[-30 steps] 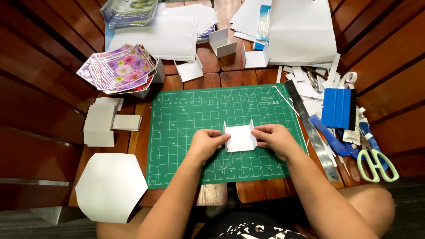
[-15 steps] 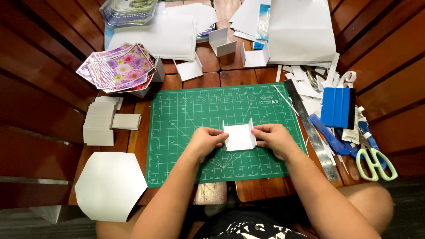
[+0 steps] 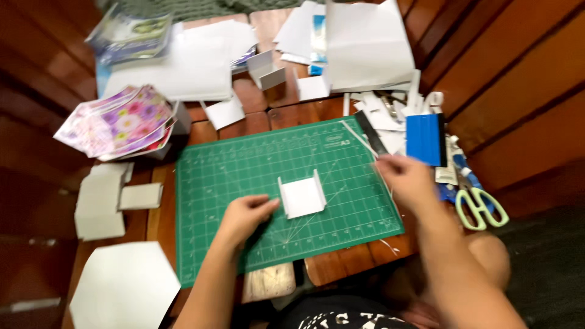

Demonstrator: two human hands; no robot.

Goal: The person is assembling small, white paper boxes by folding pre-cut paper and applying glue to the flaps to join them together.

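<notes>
Card piece [image 3: 301, 197], both side flaps folded up, on green mat [image 3: 244, 164]. Left hand [image 3: 244, 216] loosely curled, fingertips touching its edge. Right hand [image 3: 405, 180] empty, fingers apart, near ruler [image 3: 370, 132]. Rest unfolded, unglued.

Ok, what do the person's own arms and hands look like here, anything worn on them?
Both forearms are bare up to the frame's bottom edge, with no sleeves showing. The left hand and right hand wear no gloves, and I see no watch, bracelet or ring, though the picture is somewhat blurred. A dark top with white print shows at the bottom edge.
</notes>
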